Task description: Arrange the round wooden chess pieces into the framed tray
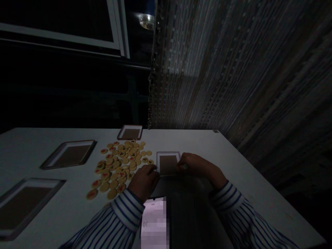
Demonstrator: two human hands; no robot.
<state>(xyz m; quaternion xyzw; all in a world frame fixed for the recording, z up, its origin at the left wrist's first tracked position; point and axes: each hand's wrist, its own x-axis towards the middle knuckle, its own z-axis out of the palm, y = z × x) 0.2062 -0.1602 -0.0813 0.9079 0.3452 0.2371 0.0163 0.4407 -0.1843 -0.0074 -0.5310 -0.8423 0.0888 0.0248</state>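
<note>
A small shallow tray [168, 164] with a pale rim and brown bottom lies on the white table between my hands. My left hand [145, 181] is closed at its near left corner, fingers curled on the rim. At the right side of the tray, my right hand [195, 166] is closed with thumb and fingers pinched on the edge. Left of the tray spreads a heap of round wooden Chinese chess pieces [119, 164], marked with red and black characters. A lit phone [154, 224] lies below my left hand, its lower part pixelated.
More shallow trays stand on the white table [233, 166]: one at the back [130, 132], one at the left [70, 154], and one at the near left [26, 204]. A string curtain [194, 69] hangs behind the table. The room is dark.
</note>
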